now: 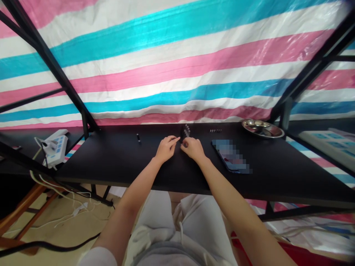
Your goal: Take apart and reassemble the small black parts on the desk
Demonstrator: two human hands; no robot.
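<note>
Both my hands meet near the middle of a black table [124,159]. My left hand [165,147] has its fingers curled and its index finger stretched toward a small dark holder [185,133] with several pale-tipped pieces standing in it. My right hand [192,147] is curled in a loose pinch right beside the holder's base. What the fingertips hold, if anything, is too small to make out. A small dark stick-like piece [138,138] lies alone to the left of my hands.
A phone [231,156] lies flat to the right of my right hand. A metal dish [262,128] sits at the back right, a row of tiny parts [215,130] behind the phone. A white power strip [54,147] with cables lies at left. Black frame bars cross both sides.
</note>
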